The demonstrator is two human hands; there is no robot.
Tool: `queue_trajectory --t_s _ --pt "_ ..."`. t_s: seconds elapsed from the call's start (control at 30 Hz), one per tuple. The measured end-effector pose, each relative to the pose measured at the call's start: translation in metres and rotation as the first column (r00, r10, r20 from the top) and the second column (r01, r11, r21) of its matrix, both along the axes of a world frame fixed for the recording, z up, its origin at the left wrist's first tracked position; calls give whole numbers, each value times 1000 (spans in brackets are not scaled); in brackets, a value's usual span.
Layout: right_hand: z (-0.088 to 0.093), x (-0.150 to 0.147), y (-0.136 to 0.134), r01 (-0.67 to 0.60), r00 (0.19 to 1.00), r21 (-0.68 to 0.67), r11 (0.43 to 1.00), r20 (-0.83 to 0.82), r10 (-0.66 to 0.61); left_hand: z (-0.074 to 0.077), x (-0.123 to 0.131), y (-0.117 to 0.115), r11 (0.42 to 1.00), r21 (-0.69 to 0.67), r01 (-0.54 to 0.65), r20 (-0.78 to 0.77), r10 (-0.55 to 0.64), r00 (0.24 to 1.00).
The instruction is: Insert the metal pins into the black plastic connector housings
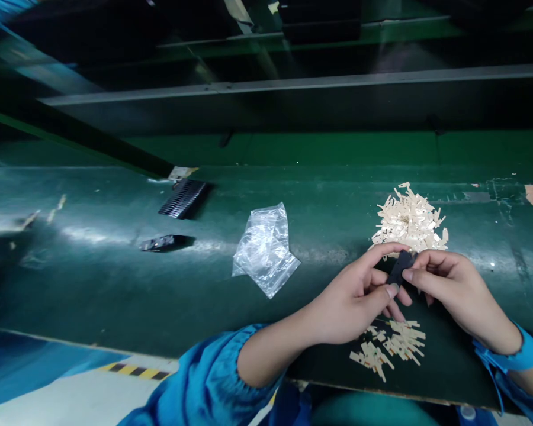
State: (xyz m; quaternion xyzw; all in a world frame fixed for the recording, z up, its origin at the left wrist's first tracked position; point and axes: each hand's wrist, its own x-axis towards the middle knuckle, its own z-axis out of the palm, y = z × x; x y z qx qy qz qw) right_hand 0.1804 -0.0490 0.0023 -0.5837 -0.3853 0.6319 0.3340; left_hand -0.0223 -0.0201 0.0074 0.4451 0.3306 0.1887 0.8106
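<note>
Between my hands is a small black rectangular part (pixel 400 267), tilted; its exact kind does not show. My left hand (pixel 359 296) grips its left side and lower end between thumb and fingers. My right hand (pixel 453 284) is closed at its upper right, thumb against the part; whether the fingertips also pinch something small cannot be made out. Just beyond the hands lies a heaped pile of thin cream-coloured strips (pixel 409 219). A smaller scatter of the same strips (pixel 393 346) lies nearer me, partly below my left hand.
Clear plastic zip bags (pixel 266 248) lie mid-bench on the green worktop (pixel 195 302). Further left are a black ribbed tray-like piece (pixel 183 198) and a small dark object (pixel 160 242). A dark green post (pixel 128 151) slants in from the left. A metal rail (pixel 293 86) crosses behind.
</note>
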Motion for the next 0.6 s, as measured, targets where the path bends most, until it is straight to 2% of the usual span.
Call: queue_trajectory --t_s 0.43,0.6 --pt "2 -2 1 20 998 28 999 54 -22 0 0 -1 1000 -12 4 15 -3 1000" --pt "2 -5 -3 52 986 133 990 148 -71 0 0 -1 1000 -2 -31 11 31 999"
